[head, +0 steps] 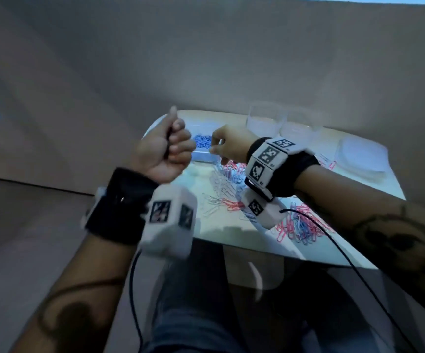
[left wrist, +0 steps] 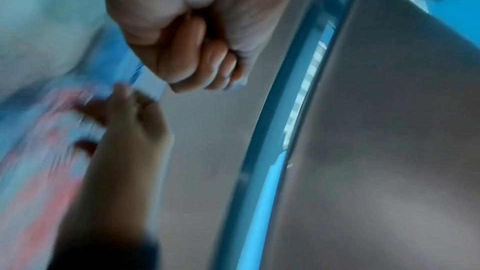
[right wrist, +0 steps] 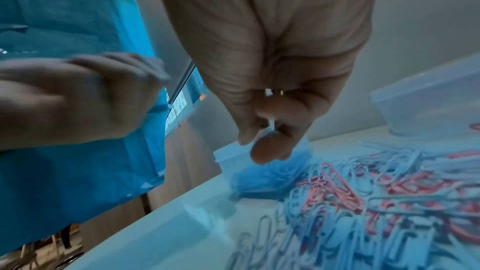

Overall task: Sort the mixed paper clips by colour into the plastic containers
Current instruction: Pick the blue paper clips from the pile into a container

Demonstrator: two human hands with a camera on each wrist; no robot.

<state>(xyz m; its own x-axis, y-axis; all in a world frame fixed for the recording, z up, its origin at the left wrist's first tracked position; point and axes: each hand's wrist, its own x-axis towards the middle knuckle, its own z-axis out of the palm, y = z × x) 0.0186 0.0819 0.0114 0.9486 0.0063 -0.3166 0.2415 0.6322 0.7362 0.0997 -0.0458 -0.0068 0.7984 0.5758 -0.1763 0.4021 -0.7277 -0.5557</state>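
Observation:
A clear container of blue paper clips [head: 202,145] stands at the far left of the white table [head: 234,236]. My right hand [head: 215,149] hovers at its right rim with fingers and thumb pinched together. In the right wrist view the right hand [right wrist: 262,143] hangs over the blue-clip container [right wrist: 262,171], and a small pale sliver, seemingly a paper clip, shows between its fingertips. My left hand [head: 168,151] is raised in a fist beside the container's left side. The left hand [left wrist: 205,69] is tightly curled in its wrist view, and nothing shows inside it. Mixed red, blue and white clips [head: 228,179] lie spread over the table.
Two empty clear containers [head: 265,118] [head: 300,124] stand at the back, with a stack of clear lids [head: 361,159] at the right. A second mixed heap of clips [head: 300,226] lies near the front edge under my right forearm. Cables hang from both wrists.

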